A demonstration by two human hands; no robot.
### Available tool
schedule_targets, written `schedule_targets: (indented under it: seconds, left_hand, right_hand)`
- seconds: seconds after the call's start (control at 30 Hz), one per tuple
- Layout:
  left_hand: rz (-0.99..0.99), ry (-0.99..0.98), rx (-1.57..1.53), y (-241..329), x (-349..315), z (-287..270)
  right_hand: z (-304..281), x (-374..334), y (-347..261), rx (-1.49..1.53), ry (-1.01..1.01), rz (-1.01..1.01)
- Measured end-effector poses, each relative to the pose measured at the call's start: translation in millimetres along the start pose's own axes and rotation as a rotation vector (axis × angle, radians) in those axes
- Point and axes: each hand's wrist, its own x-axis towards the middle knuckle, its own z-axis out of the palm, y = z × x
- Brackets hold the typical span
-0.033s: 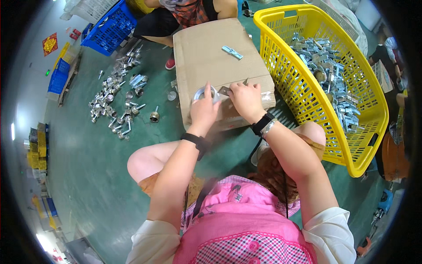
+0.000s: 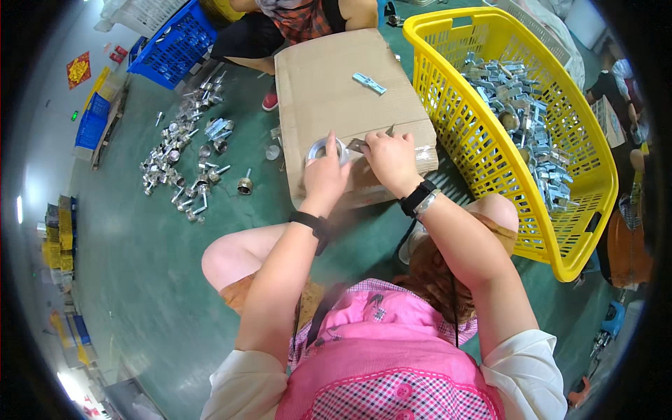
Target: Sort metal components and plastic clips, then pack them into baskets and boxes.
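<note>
A closed cardboard box (image 2: 336, 77) stands in front of me, and both hands rest at its near end. My left hand (image 2: 325, 182) is closed round a roll of clear tape (image 2: 341, 149), its index finger stretched along the ring. Just right of it, my right hand (image 2: 393, 164) pinches a thin, flat, grey metal piece (image 2: 356, 145); its exact kind is mostly hidden by the fingers. Shiny clear tape (image 2: 424, 152) lies on the box's near right edge. Farther back on the box top is a small bluish metal part (image 2: 369, 83).
A yellow basket (image 2: 483, 140) full of metal parts stands close on the right. Loose metal fittings (image 2: 171, 157) lie scattered on the green floor at left. Behind the box sits another person (image 2: 301, 21), beside a blue crate (image 2: 175, 45).
</note>
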Motion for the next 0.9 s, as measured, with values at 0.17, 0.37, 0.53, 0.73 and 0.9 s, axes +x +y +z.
schedule_targets:
  seconds: [0.17, 0.37, 0.53, 0.73, 0.9]
  left_hand:
    - [0.039, 0.061, 0.061, 3, -6, 5]
    - [0.176, 0.047, 0.134, -9, -12, -28]
    - [0.458, 0.068, 0.228, -3, -23, -105]
    - [0.543, -0.12, -0.157, 17, -22, -86]
    - [0.404, -0.474, -0.534, -16, -16, -60]
  right_hand:
    - [2, -5, 5, -0.047, -0.117, -0.009]
    - [-47, -13, 16, -0.018, -0.188, -0.057]
    - [-101, -7, 7, 0.058, -0.134, -0.219]
    - [-71, -21, -24, 0.281, -0.956, -0.509]
    - [-30, -35, -31, 0.356, -1.014, -0.493]
